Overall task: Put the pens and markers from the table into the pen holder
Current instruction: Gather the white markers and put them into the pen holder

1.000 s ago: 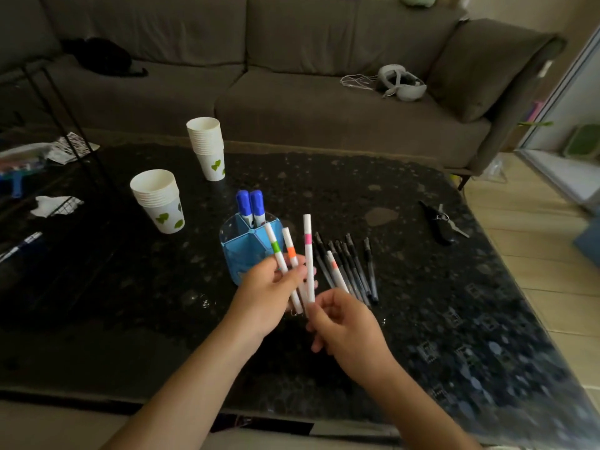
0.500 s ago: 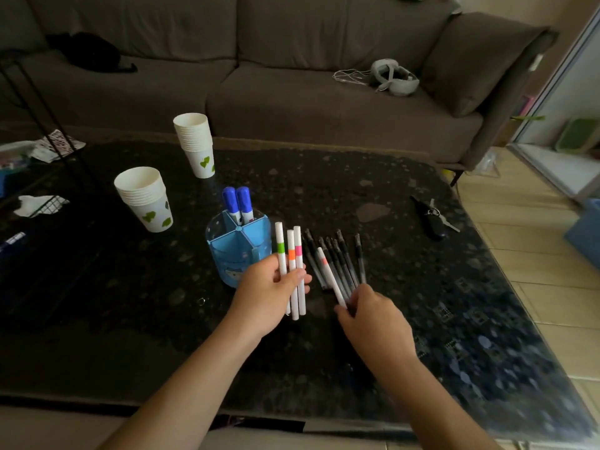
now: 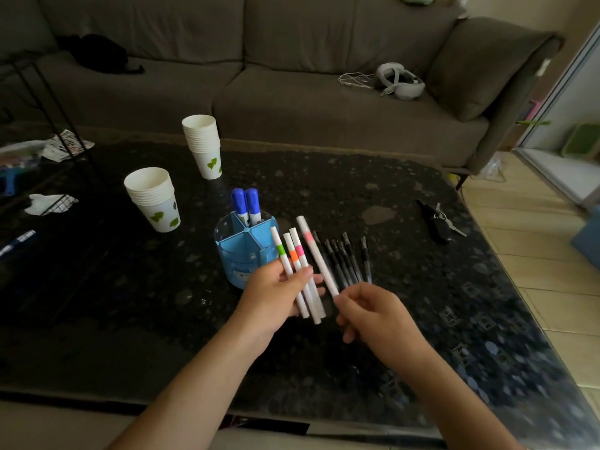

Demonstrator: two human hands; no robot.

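Above the black speckled table (image 3: 422,222), the right hand (image 3: 380,315) has lifted off the row of black pens (image 3: 345,261), where it lay half a second ago, and now pinches a pale-pink-banded marker (image 3: 316,254) by its lower end, while the left hand (image 3: 276,295) still clamps three white markers (image 3: 297,274), banded green, orange and pink, between thumb and fingers. Just left of them stands the blue pen holder (image 3: 242,251) with two blue-capped markers (image 3: 246,203), two stacks of paper cups (image 3: 152,198) farther left, keys (image 3: 438,220) at right, and a grey sofa (image 3: 292,76) behind
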